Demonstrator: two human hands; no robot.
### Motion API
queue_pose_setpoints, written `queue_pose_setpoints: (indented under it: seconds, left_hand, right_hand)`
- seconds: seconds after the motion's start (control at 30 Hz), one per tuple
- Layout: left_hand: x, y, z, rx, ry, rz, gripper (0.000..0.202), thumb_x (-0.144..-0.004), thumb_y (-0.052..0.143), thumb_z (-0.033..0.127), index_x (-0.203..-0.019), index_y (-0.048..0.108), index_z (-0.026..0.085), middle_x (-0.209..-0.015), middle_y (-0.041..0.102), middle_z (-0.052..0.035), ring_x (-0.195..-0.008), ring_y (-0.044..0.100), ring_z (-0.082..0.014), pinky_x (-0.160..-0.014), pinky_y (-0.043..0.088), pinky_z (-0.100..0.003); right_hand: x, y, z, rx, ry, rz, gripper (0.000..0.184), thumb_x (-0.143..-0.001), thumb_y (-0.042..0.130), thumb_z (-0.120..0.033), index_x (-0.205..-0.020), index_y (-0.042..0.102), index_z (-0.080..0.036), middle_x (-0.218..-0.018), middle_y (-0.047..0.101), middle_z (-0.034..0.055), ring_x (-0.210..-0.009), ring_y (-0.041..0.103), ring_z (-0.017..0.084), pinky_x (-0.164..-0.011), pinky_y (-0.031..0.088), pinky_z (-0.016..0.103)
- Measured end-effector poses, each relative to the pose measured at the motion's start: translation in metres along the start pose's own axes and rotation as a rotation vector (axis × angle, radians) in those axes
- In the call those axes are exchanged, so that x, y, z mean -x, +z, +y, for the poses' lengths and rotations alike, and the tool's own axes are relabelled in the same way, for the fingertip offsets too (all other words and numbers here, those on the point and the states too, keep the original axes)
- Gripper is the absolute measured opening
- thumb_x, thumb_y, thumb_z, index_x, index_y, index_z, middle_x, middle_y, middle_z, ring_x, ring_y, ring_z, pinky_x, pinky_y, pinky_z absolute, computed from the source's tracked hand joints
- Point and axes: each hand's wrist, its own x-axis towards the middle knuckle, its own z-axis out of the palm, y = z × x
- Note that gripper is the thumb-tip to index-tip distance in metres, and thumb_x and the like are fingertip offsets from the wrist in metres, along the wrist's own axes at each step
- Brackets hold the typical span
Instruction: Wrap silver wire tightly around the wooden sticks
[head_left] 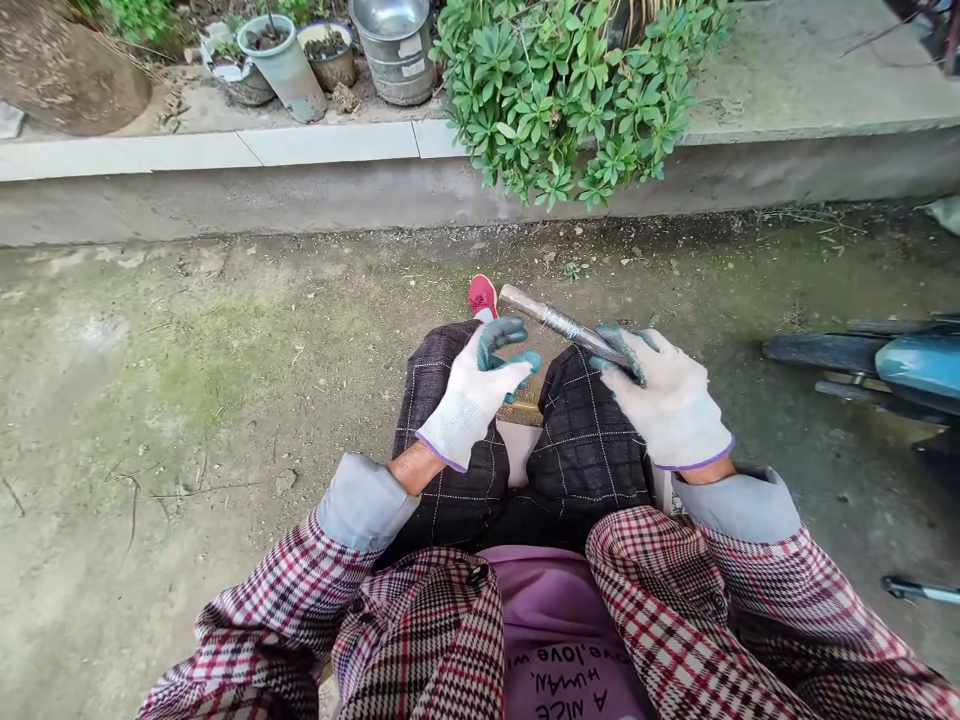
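Note:
My right hand (660,385), in a white glove with dark green palm and fingertips, grips the lower end of a metal pipe (525,303). The pipe slants up and to the left above my knees, and thin silvery wire (566,326) is wound round its middle. My left hand (487,375), gloved the same way, is held over the other knee. Its fingers are curved and apart from the thumb, and nothing shows between them. A gap separates this hand from the pipe.
Between my knees lies a yellowish-brown strip (520,412). Ahead runs a low concrete ledge (330,200) with flowerpots (281,70), a metal bucket (394,60) and a leafy bush (562,100). To the right stands a blue vehicle (919,365) with a dark wheel. Twigs litter the ground.

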Motion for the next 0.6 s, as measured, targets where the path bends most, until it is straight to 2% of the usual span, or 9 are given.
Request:
queue_pose_setpoints:
  seconds: [0.07, 0.13, 0.23, 0.33, 0.37, 0.43, 0.5, 0.6]
  left_hand:
    - [0.002, -0.001, -0.001, 0.023, -0.123, -0.130, 0.038, -0.077, 0.076, 0.027, -0.113, 0.070, 0.017, -0.103, 0.075, -0.0049, -0.058, 0.059, -0.0073, -0.050, 0.045, -0.020]
    - [0.006, -0.002, -0.001, 0.036, -0.182, -0.184, 0.029, -0.080, 0.072, 0.028, -0.104, 0.074, 0.013, -0.080, 0.071, -0.0022, -0.052, 0.056, -0.0073, -0.047, 0.044, -0.020]
    - [0.006, -0.009, -0.002, 0.030, -0.202, -0.145, 0.022, -0.078, 0.071, 0.025, -0.094, 0.076, 0.011, -0.067, 0.066, 0.0001, -0.048, 0.052, -0.0067, -0.045, 0.042, -0.019]
    - [0.001, -0.015, -0.007, -0.021, -0.220, -0.103, 0.020, -0.075, 0.072, 0.024, -0.090, 0.077, 0.011, -0.066, 0.067, 0.0002, -0.047, 0.050, -0.0059, -0.044, 0.039, -0.019]
    - [-0.001, -0.017, -0.010, -0.042, -0.217, -0.098, 0.019, -0.075, 0.073, 0.024, -0.089, 0.078, 0.011, -0.066, 0.068, 0.0000, -0.047, 0.049, -0.0056, -0.044, 0.039, -0.019]
    - [-0.004, -0.020, -0.016, -0.083, -0.196, -0.108, 0.019, -0.077, 0.073, 0.023, -0.090, 0.079, 0.011, -0.072, 0.071, -0.0013, -0.052, 0.052, -0.0060, -0.047, 0.039, -0.018]
    - [-0.007, -0.022, -0.022, -0.128, -0.179, -0.148, 0.016, -0.079, 0.072, 0.021, -0.090, 0.079, 0.012, -0.080, 0.075, -0.0034, -0.061, 0.059, -0.0082, -0.054, 0.045, -0.019]
    - [-0.013, -0.027, -0.028, -0.281, -0.116, -0.210, 0.009, -0.080, 0.073, 0.016, -0.086, 0.078, 0.014, -0.088, 0.078, -0.0053, -0.078, 0.067, -0.0149, -0.074, 0.055, -0.027]
  right_hand:
    - [0.001, 0.001, 0.000, -0.004, -0.009, 0.002, 0.041, -0.097, 0.057, -0.035, -0.133, 0.070, -0.024, -0.108, 0.072, 0.0082, -0.090, 0.071, 0.028, -0.076, 0.055, 0.037]
    - [0.001, 0.002, 0.002, -0.035, -0.023, -0.004, 0.039, -0.097, 0.056, -0.035, -0.131, 0.071, -0.021, -0.110, 0.073, 0.0093, -0.093, 0.072, 0.029, -0.079, 0.056, 0.038]
    - [0.003, 0.006, 0.006, -0.145, -0.017, -0.027, 0.038, -0.098, 0.054, -0.036, -0.125, 0.073, -0.018, -0.113, 0.075, 0.0110, -0.099, 0.073, 0.030, -0.086, 0.058, 0.041]
    - [0.004, 0.008, 0.011, -0.351, 0.091, -0.078, 0.037, -0.095, 0.060, -0.041, -0.122, 0.075, -0.020, -0.115, 0.077, 0.0093, -0.106, 0.073, 0.031, -0.093, 0.057, 0.044]
    - [0.004, 0.007, 0.012, -0.443, 0.147, -0.107, 0.038, -0.094, 0.063, -0.044, -0.122, 0.075, -0.021, -0.112, 0.078, 0.0081, -0.103, 0.073, 0.030, -0.091, 0.058, 0.042]
    - [0.006, 0.005, 0.013, -0.655, 0.268, -0.201, 0.040, -0.092, 0.068, -0.049, -0.120, 0.076, -0.021, -0.096, 0.077, 0.0053, -0.083, 0.072, 0.023, -0.074, 0.059, 0.035]
    - [0.009, 0.001, 0.013, -0.880, 0.366, -0.331, 0.041, -0.090, 0.071, -0.054, -0.111, 0.076, -0.019, -0.077, 0.072, 0.0022, -0.058, 0.062, 0.015, -0.052, 0.052, 0.028]
    - [0.013, -0.005, 0.016, -1.104, 0.398, -0.587, 0.042, -0.087, 0.074, -0.057, -0.091, 0.073, -0.015, -0.062, 0.063, -0.0001, -0.043, 0.049, 0.010, -0.038, 0.041, 0.025]
